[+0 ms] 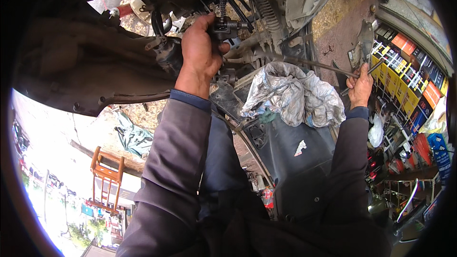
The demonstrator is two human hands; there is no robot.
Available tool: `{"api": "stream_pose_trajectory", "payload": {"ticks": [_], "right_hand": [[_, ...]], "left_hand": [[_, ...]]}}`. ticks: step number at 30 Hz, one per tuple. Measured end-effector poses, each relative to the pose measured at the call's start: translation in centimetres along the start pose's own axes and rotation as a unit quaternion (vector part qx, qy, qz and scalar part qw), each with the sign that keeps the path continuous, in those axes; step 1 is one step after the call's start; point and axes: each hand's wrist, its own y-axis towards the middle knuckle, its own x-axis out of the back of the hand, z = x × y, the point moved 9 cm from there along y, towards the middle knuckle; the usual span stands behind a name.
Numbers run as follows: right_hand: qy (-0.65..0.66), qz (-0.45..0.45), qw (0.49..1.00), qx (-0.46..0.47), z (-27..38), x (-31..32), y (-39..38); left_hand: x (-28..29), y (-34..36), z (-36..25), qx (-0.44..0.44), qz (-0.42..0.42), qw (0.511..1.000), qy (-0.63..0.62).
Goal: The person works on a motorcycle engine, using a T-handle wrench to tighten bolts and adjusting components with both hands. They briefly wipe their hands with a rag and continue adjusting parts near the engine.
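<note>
My L hand [197,50] is up by the vehicle's underparts, fingers curled in w/ little gap, gripping the L side of a dark metal block [227,29]; the far fingertips are hidden, so can't tell how they sit. A threaded rod [222,2] rises from the block's top. My R hand [360,87] is well off to the R, fingers closed round the outer end of a long thin bar [323,65], where a short crossbar [376,67] sits at an angle. Bar runs L twd the block; its far end is too blurred to place. Coil spring [268,15] is R of the block. Crumpled grey-white cloth [288,90] lies btwn my forearms on a dark panel [290,152]. Wooden stool [108,173] is lower L, yellow boxes [395,83] stacked far R.
</note>
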Motion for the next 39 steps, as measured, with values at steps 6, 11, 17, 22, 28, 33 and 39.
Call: {"api": "stream_pose_trajectory", "payload": {"ticks": [6,11,17,22,28,33,39], "right_hand": [[0.021,-0.008,1.0,0.004,1.3,-1.4,0.1],[-0.001,-0.013,1.0,-0.001,1.4,-2.1,0.3],[-0.017,-0.019,1.0,0.003,1.4,-2.5,0.2],[-0.024,-0.028,0.999,-0.007,1.2,-2.4,-0.1],[-0.031,-0.028,0.999,-0.012,1.0,-2.6,-0.6],[-0.021,-0.021,0.999,-0.015,1.0,-2.7,-0.8],[-0.017,-0.029,0.999,-0.022,0.7,-2.5,-0.9]], "left_hand": [[0.1,0.2,0.1,-0.001,-0.001,1.0,0.006],[0.0,-0.2,-0.1,0.001,-0.009,1.0,0.009],[0.0,-0.3,-0.2,0.002,-0.013,1.0,0.008],[0.0,-0.2,0.0,0.008,-0.011,1.0,-0.01],[0.0,-0.2,0.2,0.024,-0.014,0.999,-0.019],[-0.2,-0.3,0.3,0.029,-0.011,0.999,-0.038],[-0.3,-0.2,0.6,0.047,0.001,0.997,-0.054]]}}
